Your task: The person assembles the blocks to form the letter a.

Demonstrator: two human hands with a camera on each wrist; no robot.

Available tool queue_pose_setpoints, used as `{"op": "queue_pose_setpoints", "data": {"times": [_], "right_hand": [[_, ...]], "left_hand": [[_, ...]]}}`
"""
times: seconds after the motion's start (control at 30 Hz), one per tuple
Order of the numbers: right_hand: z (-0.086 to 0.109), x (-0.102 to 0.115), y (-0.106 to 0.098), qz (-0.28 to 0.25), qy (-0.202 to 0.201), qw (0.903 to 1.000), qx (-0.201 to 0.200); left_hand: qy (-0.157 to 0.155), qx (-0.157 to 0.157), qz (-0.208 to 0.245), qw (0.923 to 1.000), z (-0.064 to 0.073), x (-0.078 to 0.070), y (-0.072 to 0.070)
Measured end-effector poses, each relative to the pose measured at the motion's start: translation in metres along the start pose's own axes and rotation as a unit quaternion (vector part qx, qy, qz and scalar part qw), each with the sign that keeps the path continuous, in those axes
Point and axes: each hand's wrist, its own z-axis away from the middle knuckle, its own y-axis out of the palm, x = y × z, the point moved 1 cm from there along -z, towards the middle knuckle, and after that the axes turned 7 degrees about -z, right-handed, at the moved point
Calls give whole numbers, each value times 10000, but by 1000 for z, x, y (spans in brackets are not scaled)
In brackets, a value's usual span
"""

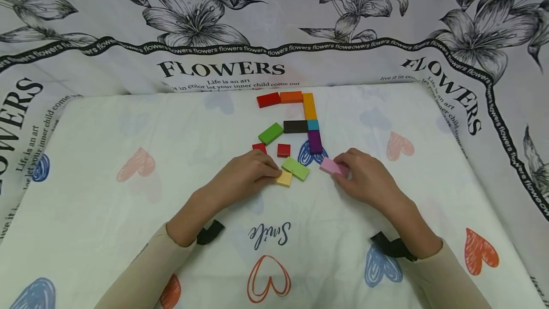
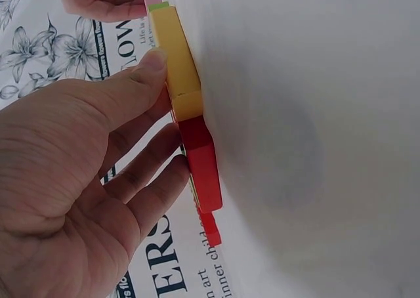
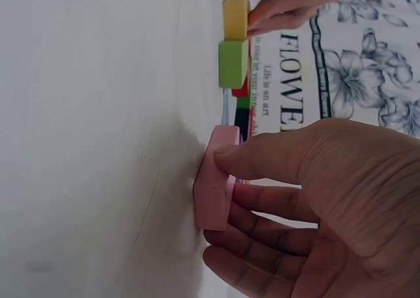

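Observation:
With thumb and fingers, my left hand point(image 1: 244, 173) pinches a pale yellow block point(image 1: 284, 179). A red block point(image 2: 200, 163) lies beside the fingers of that hand in the left wrist view. My right hand point(image 1: 369, 178) grips a pink block point(image 1: 331, 166), its thumb on the near face in the right wrist view. Between the hands, a light green block point(image 1: 295, 169) lies against the yellow one. Just above it sits a small red block point(image 1: 283, 150). A purple block point(image 1: 315, 141) stands up and left of the pink one.
Farther up, a dark green block point(image 1: 270, 133), a black block point(image 1: 295, 127), a small blue block point(image 1: 313, 125), an amber block point(image 1: 309, 106), an orange block point(image 1: 291, 97) and a long red block point(image 1: 269, 100) form a bent line. They lie on a white heart-print cloth point(image 1: 206, 132).

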Motion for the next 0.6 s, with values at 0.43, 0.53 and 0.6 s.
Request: {"op": "queue_pose_setpoints", "data": {"times": [0.43, 0.53, 0.6], "right_hand": [[5, -2, -2, 190, 36, 9997, -174], [4, -2, -2, 119, 21, 9997, -189], [3, -3, -2, 95, 31, 9998, -192]], "left_hand": [[45, -29, -38, 10000, 2, -1, 1], [51, -69, -45, 10000, 1, -1, 1], [72, -95, -52, 9999, 1, -1, 1]]}}
